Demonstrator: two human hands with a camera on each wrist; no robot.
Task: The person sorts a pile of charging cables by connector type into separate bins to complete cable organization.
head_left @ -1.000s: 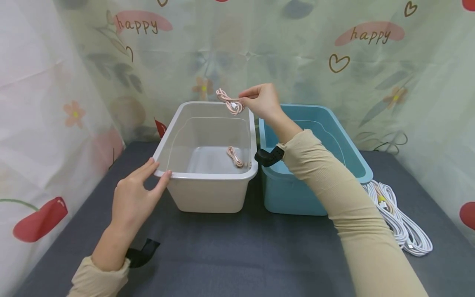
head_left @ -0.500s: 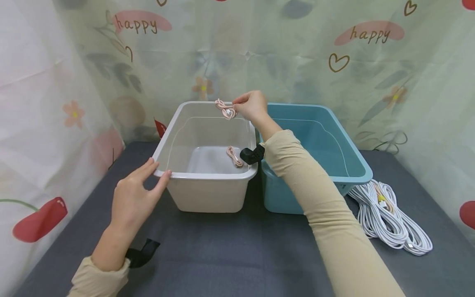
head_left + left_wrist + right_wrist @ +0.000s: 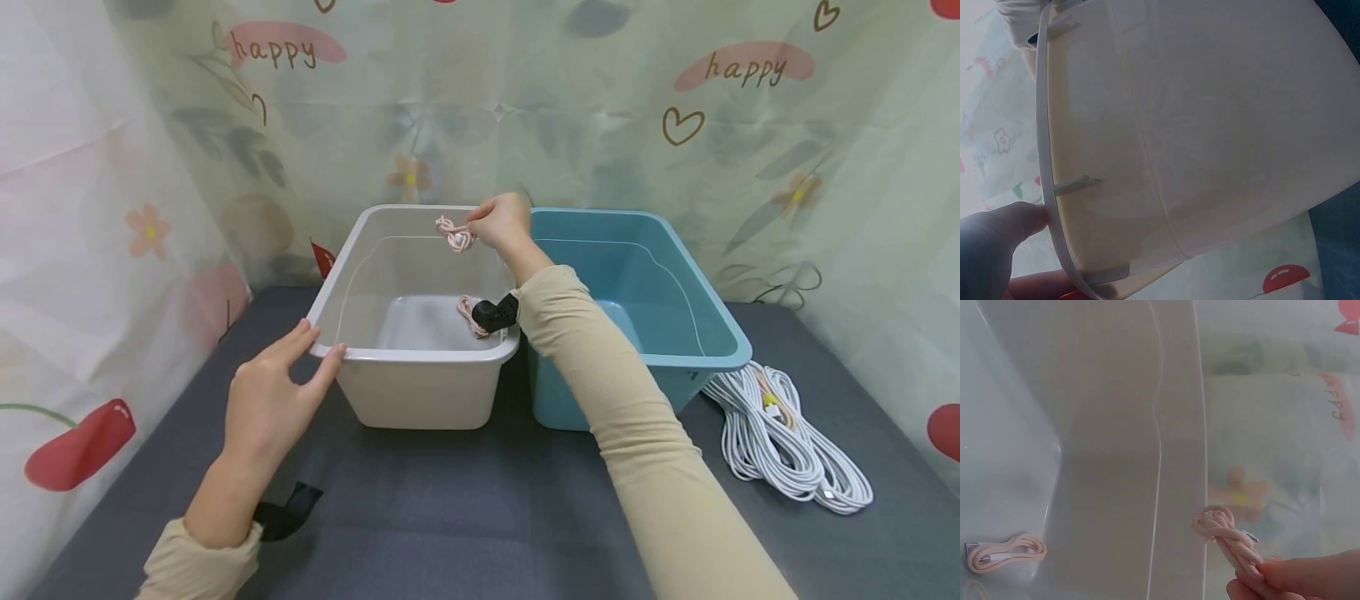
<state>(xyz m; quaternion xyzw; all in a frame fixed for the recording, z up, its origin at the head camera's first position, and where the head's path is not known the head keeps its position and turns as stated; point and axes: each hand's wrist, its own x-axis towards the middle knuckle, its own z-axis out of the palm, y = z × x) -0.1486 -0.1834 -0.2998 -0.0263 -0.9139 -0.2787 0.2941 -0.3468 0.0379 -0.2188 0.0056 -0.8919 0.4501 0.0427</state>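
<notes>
Head view: pinching pink cable [image 3: 454,235] in right hand [image 3: 505,223], left of fingertips [image 3: 477,218], over beige bin [image 3: 423,393]; touching rim [image 3: 412,356] with spread left hand [image 3: 267,402].

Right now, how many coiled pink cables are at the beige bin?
2. The first pink cable is pinched by the right hand near the far side of the beige bin; the second pink cable lies inside it. Others could be hidden.
</notes>
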